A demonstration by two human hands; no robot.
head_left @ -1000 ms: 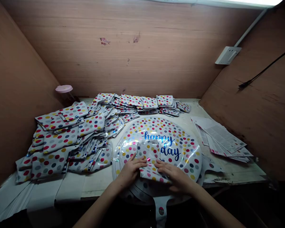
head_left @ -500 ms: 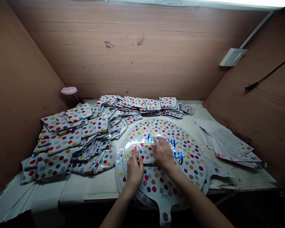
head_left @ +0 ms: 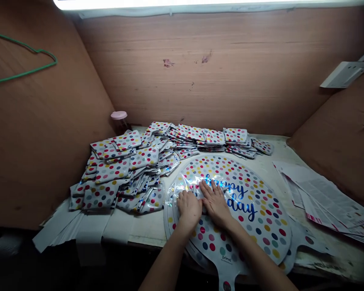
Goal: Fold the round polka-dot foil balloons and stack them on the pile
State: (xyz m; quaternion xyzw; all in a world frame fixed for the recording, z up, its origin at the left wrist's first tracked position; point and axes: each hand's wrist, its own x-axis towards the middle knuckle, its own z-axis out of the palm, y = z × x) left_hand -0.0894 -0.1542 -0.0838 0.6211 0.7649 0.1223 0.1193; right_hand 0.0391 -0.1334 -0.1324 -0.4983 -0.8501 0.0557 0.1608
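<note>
Flat round dotted foil balloons (head_left: pixel 268 210) lie stacked on the table, blue "happy" and "day" lettering on the top one. My left hand (head_left: pixel 189 208) rests on the left part of the lettered balloon, fingers curled; what lies under them is hidden. Right beside it, my right hand (head_left: pixel 214 202) lies flat with fingers stretched out, pressing on a small folded piece mostly covered by both hands. Folded dotted packets (head_left: pixel 112 169) form a heap on the left, and more packets (head_left: pixel 235 135) stand in stacks along the back.
Printed paper sheets (head_left: pixel 327 198) are spread at the right. A jar with a pink lid (head_left: pixel 119 116) stands at the back left. White strips (head_left: pixel 91 232) hang over the front left edge. A green hanger (head_left: pixel 33 72) is on the left wall.
The view has turned left. My right hand has come down flat beside my left hand, and the left fingers have curled. The folded piece between them is now mostly covered.
</note>
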